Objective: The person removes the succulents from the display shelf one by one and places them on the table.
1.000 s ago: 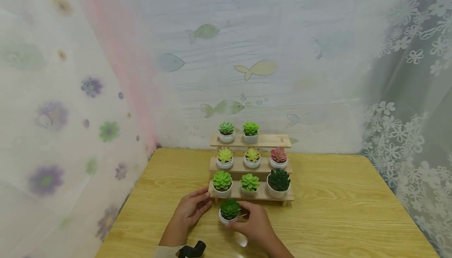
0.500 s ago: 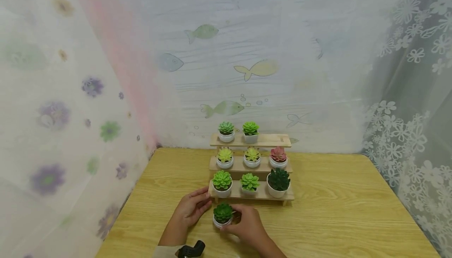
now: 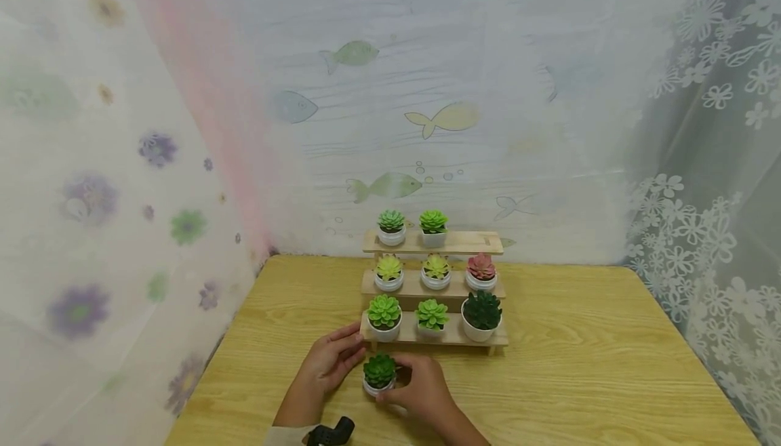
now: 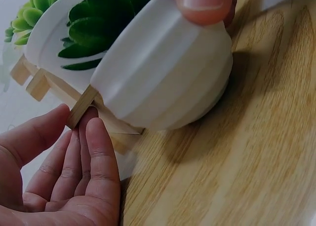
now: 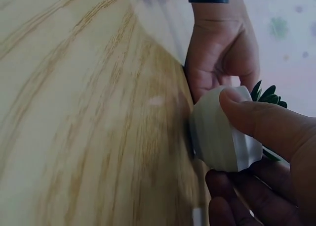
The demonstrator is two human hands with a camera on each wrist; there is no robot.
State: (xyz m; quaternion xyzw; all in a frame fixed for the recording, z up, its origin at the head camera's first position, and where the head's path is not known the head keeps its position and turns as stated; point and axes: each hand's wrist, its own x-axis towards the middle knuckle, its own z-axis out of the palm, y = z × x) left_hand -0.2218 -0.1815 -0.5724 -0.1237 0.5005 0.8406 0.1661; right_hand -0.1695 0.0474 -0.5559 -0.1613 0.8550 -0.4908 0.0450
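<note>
My right hand (image 3: 421,386) pinches a small dark green potted succulent (image 3: 379,370) between thumb and fingers, in front of the three-tier wooden plant stand (image 3: 406,343). Its ribbed white pot (image 5: 222,132) is tipped a little and close over the table in the right wrist view. Thumb and fingers of my left hand (image 4: 64,171) pinch the end of the stand's lowest shelf (image 4: 82,106). In the head view, that hand lies just left of the held pot. Directly behind the pot, a light green succulent (image 3: 384,312) stands at the left of the lowest shelf.
The lowest shelf also bears another light green succulent (image 3: 432,315) and a dark green one (image 3: 481,312). On the middle shelf are two yellowish succulents and a red one (image 3: 481,270). Two green ones stand on the top shelf (image 3: 472,242). Behind the wooden table (image 3: 586,365) hangs a fish-print curtain (image 3: 549,141).
My right hand has moved the dark green succulent left and slightly toward the front edge, closer to my left hand. The left hand keeps its place at the stand.
</note>
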